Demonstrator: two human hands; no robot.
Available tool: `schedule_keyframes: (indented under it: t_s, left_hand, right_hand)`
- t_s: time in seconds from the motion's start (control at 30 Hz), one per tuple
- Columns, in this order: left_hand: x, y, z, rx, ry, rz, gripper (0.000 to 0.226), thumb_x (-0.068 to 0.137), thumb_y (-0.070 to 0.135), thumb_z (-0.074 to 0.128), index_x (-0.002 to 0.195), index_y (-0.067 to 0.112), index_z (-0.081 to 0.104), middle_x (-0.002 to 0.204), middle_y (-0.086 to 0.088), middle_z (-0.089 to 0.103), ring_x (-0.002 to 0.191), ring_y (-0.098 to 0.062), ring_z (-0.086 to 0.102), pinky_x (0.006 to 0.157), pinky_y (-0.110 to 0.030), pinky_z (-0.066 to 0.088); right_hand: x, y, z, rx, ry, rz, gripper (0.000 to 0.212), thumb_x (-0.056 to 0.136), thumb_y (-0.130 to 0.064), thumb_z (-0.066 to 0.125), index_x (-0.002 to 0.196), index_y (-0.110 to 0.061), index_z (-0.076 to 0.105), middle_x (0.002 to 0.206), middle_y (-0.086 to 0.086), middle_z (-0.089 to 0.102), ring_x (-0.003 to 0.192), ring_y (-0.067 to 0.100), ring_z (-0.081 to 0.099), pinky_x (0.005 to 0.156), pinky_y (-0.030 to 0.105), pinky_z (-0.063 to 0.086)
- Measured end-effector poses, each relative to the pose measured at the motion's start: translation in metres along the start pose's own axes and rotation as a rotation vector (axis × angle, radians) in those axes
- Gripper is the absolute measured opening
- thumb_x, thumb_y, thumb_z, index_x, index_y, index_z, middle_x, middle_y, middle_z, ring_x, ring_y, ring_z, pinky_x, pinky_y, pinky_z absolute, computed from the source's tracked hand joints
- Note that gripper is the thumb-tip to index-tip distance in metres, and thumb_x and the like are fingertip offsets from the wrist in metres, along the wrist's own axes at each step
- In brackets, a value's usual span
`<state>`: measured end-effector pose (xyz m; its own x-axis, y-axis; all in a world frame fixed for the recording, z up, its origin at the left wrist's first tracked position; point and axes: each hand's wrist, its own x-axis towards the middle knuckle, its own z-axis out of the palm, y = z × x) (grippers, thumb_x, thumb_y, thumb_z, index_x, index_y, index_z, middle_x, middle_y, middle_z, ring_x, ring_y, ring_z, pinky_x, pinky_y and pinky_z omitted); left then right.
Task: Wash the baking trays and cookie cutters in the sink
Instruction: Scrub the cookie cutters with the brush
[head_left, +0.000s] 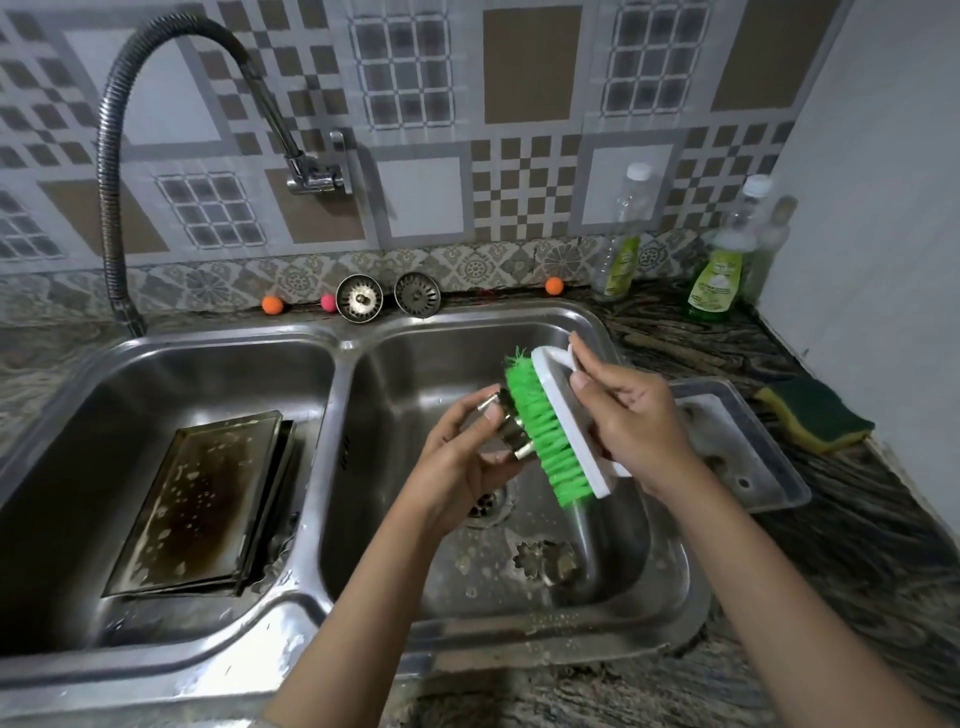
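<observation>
Over the right basin of a double steel sink (343, 343), the person's left hand (462, 457) gripped a small metal cookie cutter (511, 434), fingers and thumb curled round it. The right hand (631, 421) clasped the white handle of a scrubbing brush (558, 421), and its green bristles pressed against the cutter. The two hands were close together, with brush and cutter between them, held above the drain (485, 506).

On the floor of the right basin, nearer than the drain, lay a flower-shaped cutter (545, 561) among soap flecks. In the left basin a dark, stained baking tray (202, 499) rested tilted, spotted with suds, with what looked like the edge of a second tray under its right side. Another steel tray (753, 457) sat on the stone counter just right of the sink, partly hidden by the right wrist.

Farther right on the counter lay a yellow-and-green sponge (815, 421). Two bottles of green dish liquid (719, 270) stood at the far right by the wall. Two sink strainers (387, 300) leaned upright against the tiled wall behind the sink, with small orange and pink balls beside them. A flexible metal faucet (114, 197) arched from the wall and hung down at the far left.
</observation>
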<state>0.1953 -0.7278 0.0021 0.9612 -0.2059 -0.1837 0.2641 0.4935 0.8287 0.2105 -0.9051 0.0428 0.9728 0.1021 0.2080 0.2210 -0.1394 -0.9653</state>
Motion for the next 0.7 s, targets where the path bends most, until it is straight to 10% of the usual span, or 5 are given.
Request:
schedule_keyframes:
  t_s: [0.4, 0.5, 0.7]
  left_hand:
    - [0.026, 0.027, -0.030, -0.114, 0.256, -0.039, 0.026, 0.072, 0.041, 0.064, 0.078, 0.017, 0.071, 0.082, -0.003, 0.057, 0.077, -0.018, 0.061, 0.060, -0.023, 0.058]
    - [0.030, 0.023, -0.030, -0.037, 0.278, -0.102, 0.034, 0.074, 0.041, 0.066, 0.096, 0.015, 0.061, 0.073, -0.002, 0.062, 0.072, -0.019, 0.065, 0.058, -0.025, 0.057]
    - [0.034, 0.004, 0.001, -0.118, 0.301, -0.165, 0.019, 0.093, 0.030, 0.057, 0.099, 0.013, 0.062, 0.056, 0.001, 0.061, 0.043, -0.008, 0.055, 0.063, -0.031, 0.056]
  right_hand:
    - [0.005, 0.035, 0.011, -0.065, -0.125, 0.076, 0.039, 0.093, -0.010, 0.057, 0.128, -0.025, 0.051, 0.131, -0.007, 0.055, 0.121, 0.000, 0.050, 0.105, 0.021, 0.039]
    - [0.011, 0.036, 0.012, -0.047, -0.011, 0.062, 0.040, 0.093, -0.009, 0.057, 0.130, -0.021, 0.051, 0.128, -0.013, 0.052, 0.117, 0.007, 0.051, 0.101, 0.028, 0.042]
    - [0.035, 0.027, 0.034, -0.068, 0.001, -0.039, 0.040, 0.095, -0.013, 0.055, 0.134, -0.012, 0.050, 0.134, -0.005, 0.051, 0.109, -0.017, 0.049, 0.088, 0.003, 0.038]
